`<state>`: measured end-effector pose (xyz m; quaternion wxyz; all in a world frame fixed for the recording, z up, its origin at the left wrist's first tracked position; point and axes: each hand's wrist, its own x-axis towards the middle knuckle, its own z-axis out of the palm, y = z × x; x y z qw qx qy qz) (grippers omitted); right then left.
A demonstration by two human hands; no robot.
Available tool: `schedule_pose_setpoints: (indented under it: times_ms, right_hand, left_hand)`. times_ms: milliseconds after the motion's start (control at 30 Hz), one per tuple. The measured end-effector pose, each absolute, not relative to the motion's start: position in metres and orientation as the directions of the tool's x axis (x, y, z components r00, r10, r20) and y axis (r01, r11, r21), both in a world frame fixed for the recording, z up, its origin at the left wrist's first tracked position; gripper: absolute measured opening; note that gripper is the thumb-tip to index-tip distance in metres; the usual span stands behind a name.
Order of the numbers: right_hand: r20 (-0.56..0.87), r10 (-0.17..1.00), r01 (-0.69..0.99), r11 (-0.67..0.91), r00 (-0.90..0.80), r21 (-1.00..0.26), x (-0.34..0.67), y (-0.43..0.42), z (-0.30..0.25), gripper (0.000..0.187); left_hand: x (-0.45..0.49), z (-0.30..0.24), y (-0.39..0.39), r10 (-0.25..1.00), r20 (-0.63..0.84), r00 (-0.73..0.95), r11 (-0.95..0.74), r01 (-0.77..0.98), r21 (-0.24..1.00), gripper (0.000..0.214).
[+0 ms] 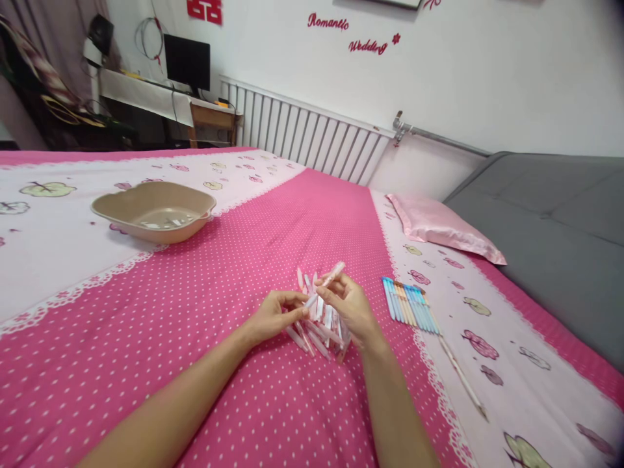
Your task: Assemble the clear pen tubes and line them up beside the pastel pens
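A slim pale pink-and-white pen (333,275) is held at a slant between both hands. My left hand (273,316) pinches its lower end, while the fingers and thumb of my right hand (355,311) close round the upper part. Beneath them a loose pile of similar pink and white pens (312,339) lies on the bedspread, partly hidden by the hands. To the right, a neat row of light blue and pale orange pens (412,307) lies side by side. One long thin stick with a pointed tip (463,376) extends from that row toward the front right.
The pink dotted bedspread (234,273) covers the bed. A beige plastic basin (153,231) with some clear or shiny pieces inside stands at left. A pink pillow (443,227) rests against the grey headboard (546,214). Behind are a white radiator (302,123) and a monitor (188,63) on a desk.
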<state>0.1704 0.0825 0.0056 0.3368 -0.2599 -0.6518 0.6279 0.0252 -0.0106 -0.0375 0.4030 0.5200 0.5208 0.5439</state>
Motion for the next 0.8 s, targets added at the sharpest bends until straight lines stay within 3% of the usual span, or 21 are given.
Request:
schedule_pose_setpoints:
  times_ms: [167, 567, 800]
  right_hand:
    - [0.065, 0.688, -0.190, -0.107, -0.722, -0.976, 0.1717, 0.0820, 0.0107, 0.046]
    - [0.048, 0.787, -0.150, -0.057, -0.615, -0.987, 0.1681, 0.0808, 0.0072, 0.039]
    - [0.076, 0.785, -0.141, -0.014, -0.615, -0.990, 0.1668, 0.0794, 0.0075, 0.042]
  left_hand:
    - [0.0242, -0.0390, -0.0096, 0.980, 0.153, -0.128, -0.154, 0.001, 0.988, 0.037]
    - [0.0272, -0.0366, -0.0122, 0.990, 0.123, -0.075, -0.126, -0.038, 0.991, 0.036]
    - [0.0301, -0.0321, -0.0142, 0.995, 0.088, -0.055, -0.093, -0.087, 0.992, 0.036]
